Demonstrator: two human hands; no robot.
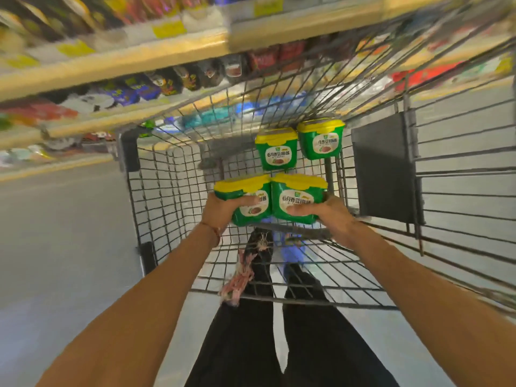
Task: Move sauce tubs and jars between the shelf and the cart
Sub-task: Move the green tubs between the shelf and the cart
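Observation:
Two green sauce tubs with yellow lids are held side by side over the wire cart. My left hand grips the left tub and my right hand grips the right tub. Two more identical tubs lie deeper in the cart basket, one at the centre and one to its right. The shelf with blurred packaged goods runs across the top of the view, beyond the cart.
A dark flap panel hangs on the cart's right side. A pinkish bundle hangs at the cart's near edge. Grey floor lies to the left. The person's black trousers show below the basket.

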